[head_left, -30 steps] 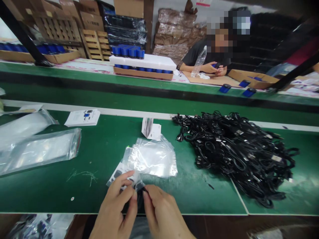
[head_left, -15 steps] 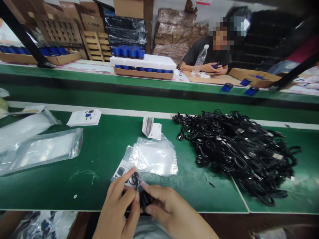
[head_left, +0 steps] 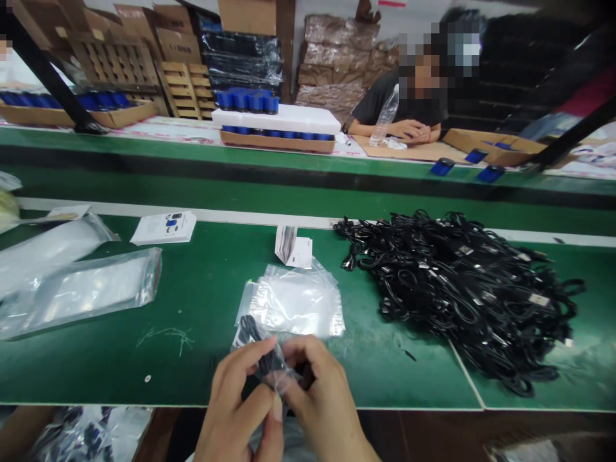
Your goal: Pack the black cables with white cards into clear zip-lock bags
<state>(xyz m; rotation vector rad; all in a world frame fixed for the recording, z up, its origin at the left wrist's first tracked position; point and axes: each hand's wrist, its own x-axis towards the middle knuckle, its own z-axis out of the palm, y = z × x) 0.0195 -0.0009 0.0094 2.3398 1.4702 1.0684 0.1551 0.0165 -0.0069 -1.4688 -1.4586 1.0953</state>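
A factory packing floor, long green workbenches (head_left: 144, 378), heaped black cables (head_left: 462, 295), stacked wooden pallets (head_left: 180, 83), shrink-wrapped cartons (head_left: 240, 58), a co-worker seated opposite (head_left: 409, 106)

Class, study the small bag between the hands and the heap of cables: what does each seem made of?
The small bag looks like thin, clear, glossy plastic film: it shines and is see-through. The heap of cables seems black rubbery plastic, bending in loose loops.

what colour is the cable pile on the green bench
Black: the cable pile shows best in the head view.
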